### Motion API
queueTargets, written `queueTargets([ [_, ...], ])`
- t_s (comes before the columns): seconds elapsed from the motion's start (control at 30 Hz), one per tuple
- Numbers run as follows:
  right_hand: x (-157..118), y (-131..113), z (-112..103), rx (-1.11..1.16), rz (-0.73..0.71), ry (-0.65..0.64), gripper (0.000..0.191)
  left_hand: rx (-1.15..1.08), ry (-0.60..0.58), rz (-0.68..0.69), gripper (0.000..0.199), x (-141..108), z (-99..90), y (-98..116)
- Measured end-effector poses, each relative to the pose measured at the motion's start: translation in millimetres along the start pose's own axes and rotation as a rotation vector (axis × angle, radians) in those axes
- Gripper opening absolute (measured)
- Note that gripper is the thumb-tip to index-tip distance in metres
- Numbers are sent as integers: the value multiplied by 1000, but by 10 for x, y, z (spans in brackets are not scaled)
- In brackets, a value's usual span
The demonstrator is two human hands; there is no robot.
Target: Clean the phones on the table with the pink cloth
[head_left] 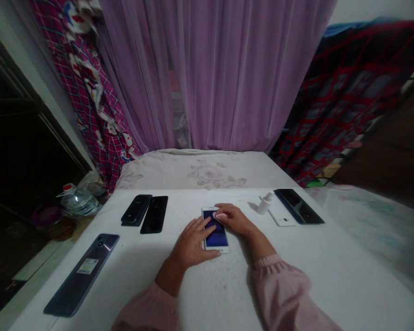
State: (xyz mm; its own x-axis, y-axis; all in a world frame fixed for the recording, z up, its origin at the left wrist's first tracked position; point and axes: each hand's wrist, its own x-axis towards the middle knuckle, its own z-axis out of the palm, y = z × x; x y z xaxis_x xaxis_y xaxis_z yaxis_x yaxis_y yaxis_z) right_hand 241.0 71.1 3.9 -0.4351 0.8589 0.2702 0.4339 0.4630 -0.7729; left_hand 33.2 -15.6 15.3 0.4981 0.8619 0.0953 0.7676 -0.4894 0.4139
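Observation:
A white phone (218, 236) lies face up on the white table, its screen lit blue. My left hand (192, 243) rests spread over its left edge, fingers on the screen and thumb along the bottom end. Near the top of the screen, my right hand (235, 219) presses a small pale pink pad (220, 215) against the glass with closed fingers. Fingers hide most of the pad, so I cannot tell whether it is cloth or cotton.
Dark phones (154, 214) lie to the left, with a blue-grey phone (83, 276) nearer the front edge. On the right are a small white spray bottle (265, 203), another white phone (282, 216) and a dark phone (300, 207). Purple curtains (227, 73) hang behind.

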Motion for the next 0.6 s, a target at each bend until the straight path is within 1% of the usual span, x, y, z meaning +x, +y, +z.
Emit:
queueTargets([
  [0.1, -51, 31, -61, 67, 6, -72, 18, 1, 14, 6, 78, -1, -1, 1],
  [0.2, -52, 50, -63, 53, 23, -79, 19, -10, 4, 1, 79, 0, -3, 4],
  [0.37, 29, 24, 11, -70, 20, 20, 13, -16, 13, 0, 78, 0, -4, 1],
  [0.5, 121, -42, 81, -229, 105, 98, 16, -8, -6, -8, 80, -2, -16, 11],
  [0.6, 172, -72, 132, -308, 151, 140, 19, -10, -3, -10, 80, -2, -24, 21],
])
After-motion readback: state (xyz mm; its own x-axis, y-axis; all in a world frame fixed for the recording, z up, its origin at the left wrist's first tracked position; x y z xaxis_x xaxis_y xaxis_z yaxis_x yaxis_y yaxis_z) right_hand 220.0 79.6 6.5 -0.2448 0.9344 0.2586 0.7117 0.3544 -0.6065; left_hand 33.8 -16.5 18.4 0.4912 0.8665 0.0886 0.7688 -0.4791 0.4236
